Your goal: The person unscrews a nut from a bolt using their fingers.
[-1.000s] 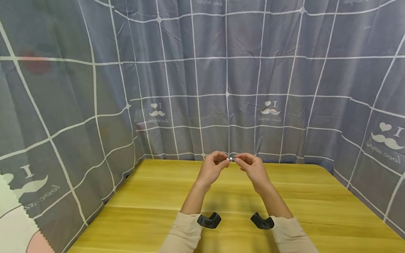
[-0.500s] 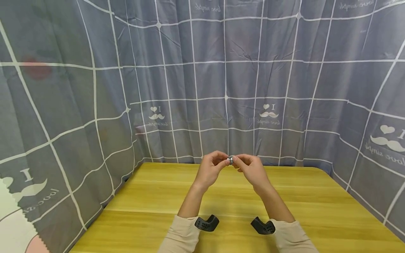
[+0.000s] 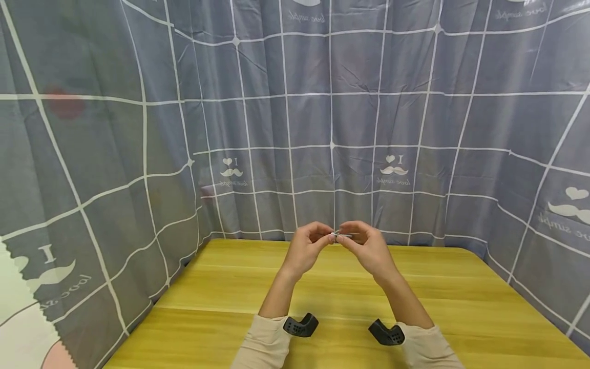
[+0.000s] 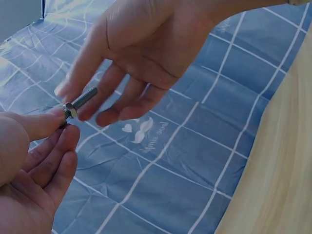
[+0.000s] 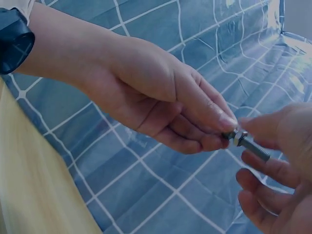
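A metal bolt (image 4: pixel 87 99) with a nut (image 4: pixel 70 111) on it is held up above the far part of the table. My left hand (image 3: pixel 305 249) pinches the bolt at its head end between thumb and fingers, so the head is mostly hidden. The threaded shank (image 5: pixel 256 148) points toward my right hand (image 3: pixel 371 252). In the right wrist view, the right thumb and index finger stand spread on either side of the bolt, near the nut. Whether a right fingertip touches the nut, I cannot tell. The other right fingers are loosely bent.
A yellow wood-grain table (image 3: pixel 221 297) lies beneath both hands. Grey curtain (image 3: pixel 309 118) with a white grid hangs behind it and along both sides. A pale scallop-edged cloth (image 3: pixel 23 318) shows at the lower left. Black devices (image 3: pixel 300 325) sit at both wrists.
Half a second ago my right fingers were together at the nut; now the thumb and index finger are apart, showing the shank between them. My left hand keeps its hold on the bolt.
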